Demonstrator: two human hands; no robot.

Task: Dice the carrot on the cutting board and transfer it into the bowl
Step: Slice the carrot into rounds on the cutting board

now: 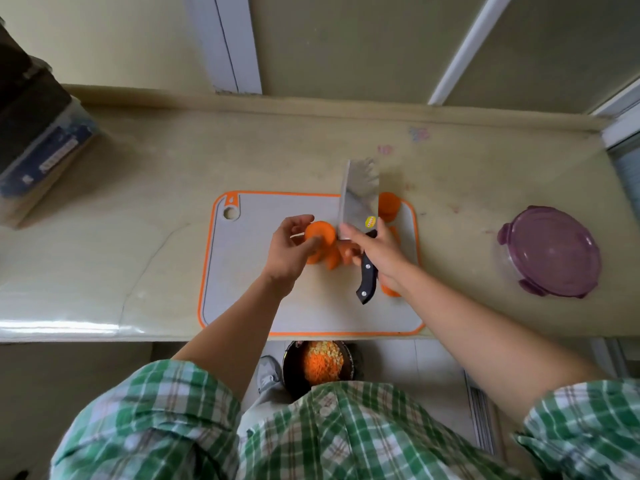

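Observation:
A grey cutting board point(263, 299) with an orange rim lies on the counter. My left hand point(289, 251) pinches a thick carrot slice point(322, 232) standing on edge above several other carrot pieces point(332, 259). My right hand point(375, 252) grips the black handle of a cleaver point(356, 199), whose blade stands upright just right of the held slice. More carrot slices point(388, 206) lie at the board's far right, and one piece point(389, 291) shows under my right wrist. A round bowl point(550, 251) with a purple clip lid sits on the counter to the right.
A dark bin point(318, 367) with chopped orange and yellow scraps stands on the floor below the counter's front edge, next to my shoe point(268, 372). A stack of boxes point(38, 147) occupies the counter's far left. A wall and window frames rise behind the counter.

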